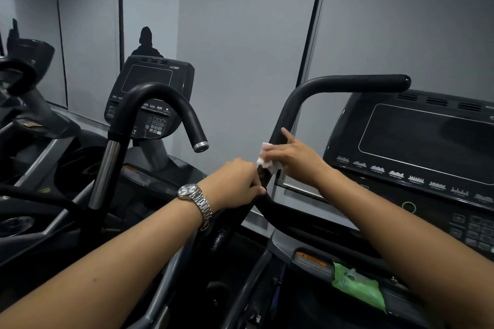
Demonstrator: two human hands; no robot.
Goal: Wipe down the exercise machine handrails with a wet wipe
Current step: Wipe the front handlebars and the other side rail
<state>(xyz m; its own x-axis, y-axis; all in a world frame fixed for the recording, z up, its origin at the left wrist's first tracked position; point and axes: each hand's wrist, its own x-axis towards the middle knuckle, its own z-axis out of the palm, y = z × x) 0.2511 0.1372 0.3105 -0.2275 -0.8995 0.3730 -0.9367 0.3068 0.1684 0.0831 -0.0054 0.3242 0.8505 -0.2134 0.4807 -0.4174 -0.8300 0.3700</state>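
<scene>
Left hand [235, 184] gripping black handrail [288, 112], right hand [291, 155] just above pressing white wet wipe [266, 159] around it, green wipe packet [358, 287] below right forearm, console [425, 152] right of hands.

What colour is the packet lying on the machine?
The packet is light green, shown best in the head view.

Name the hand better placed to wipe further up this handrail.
Right. The right hand presses the wet wipe on the handrail below its upper bend; the left hand only grips it lower down.
</scene>
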